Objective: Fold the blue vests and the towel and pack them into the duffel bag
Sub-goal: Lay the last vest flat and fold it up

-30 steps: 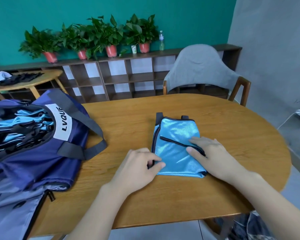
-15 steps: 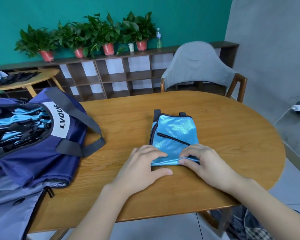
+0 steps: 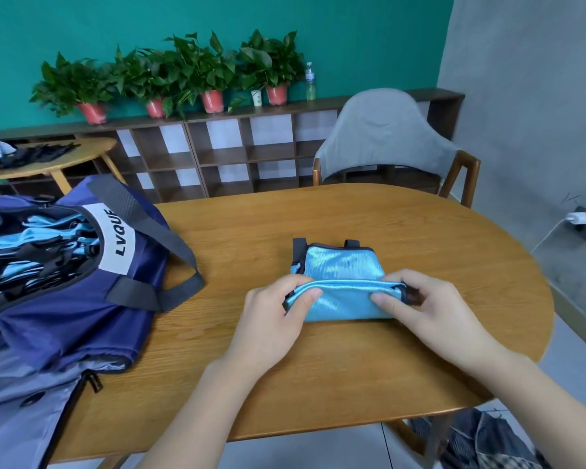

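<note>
A: Where's the vest [image 3: 344, 277]?

B: Middle of the tabletop [image 3: 420, 238], a bit toward the near edge. Long axis runs left to right, parallel to that edge. The near flap is lifted and rolled over toward the far edge, with the fold crest across the middle.

A: Grip?

B: Both hands are on the crest. Left hand [image 3: 271, 316] pinches the left end, thumb on top of the flap, fingers curled round the edge. Right hand [image 3: 430, 313] pinches the right end the same way, by the dark trim. Neither is spread flat.

A: What does the next move depend on?

B: My read: the flap has to travel away from the grip, toward the far edge, to land on the half that lies flat. Both hands are equally near, one per end, so it's a symmetric push.

A: And the bag [image 3: 65, 299]?

B: At the left edge of the tabletop, well apart from the vest, mouth open and facing up. Blue and black fabric already inside. Left hand is nearer to it.

A: Material?

B: Vest is shiny light-blue synthetic with a fine weave, black binding and short black strap tabs at the far edge. Looks slippery, so the fold may spring open. Bag is navy, soft-sided, with grey webbing handles. No towel that I can pick out.
</note>
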`<state>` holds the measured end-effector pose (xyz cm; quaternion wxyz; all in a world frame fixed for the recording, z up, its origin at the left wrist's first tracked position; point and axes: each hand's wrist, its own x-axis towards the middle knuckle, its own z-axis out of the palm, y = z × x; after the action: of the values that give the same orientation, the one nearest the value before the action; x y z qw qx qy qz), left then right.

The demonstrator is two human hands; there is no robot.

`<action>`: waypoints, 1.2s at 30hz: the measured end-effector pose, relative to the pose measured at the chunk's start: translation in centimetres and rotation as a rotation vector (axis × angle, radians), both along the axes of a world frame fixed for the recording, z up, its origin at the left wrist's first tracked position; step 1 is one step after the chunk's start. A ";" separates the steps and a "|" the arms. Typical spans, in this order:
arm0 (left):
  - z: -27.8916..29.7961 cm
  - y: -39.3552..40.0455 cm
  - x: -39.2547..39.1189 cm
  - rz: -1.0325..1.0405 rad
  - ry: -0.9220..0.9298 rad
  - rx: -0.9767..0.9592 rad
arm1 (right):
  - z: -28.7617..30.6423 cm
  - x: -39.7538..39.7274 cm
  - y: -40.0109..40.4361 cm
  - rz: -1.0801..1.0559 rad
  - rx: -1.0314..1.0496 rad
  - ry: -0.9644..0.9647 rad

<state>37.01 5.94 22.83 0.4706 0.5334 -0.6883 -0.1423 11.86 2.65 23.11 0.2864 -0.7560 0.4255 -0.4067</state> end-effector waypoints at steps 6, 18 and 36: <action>2.0 -0.3 -1.1 0.053 0.091 -0.042 | 1.1 1.0 -0.4 0.004 0.203 -0.346; 0.5 -4.2 0.2 -0.152 -0.440 0.075 | -1.4 2.3 -5.1 -0.252 0.064 0.172; 2.7 0.2 -3.6 0.092 -0.389 0.511 | 0.1 3.1 -1.8 -0.291 0.224 0.414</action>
<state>33.43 6.18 25.57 0.1869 0.6819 -0.6827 -0.1846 14.97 0.89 23.18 0.2140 -0.7175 0.6214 -0.2307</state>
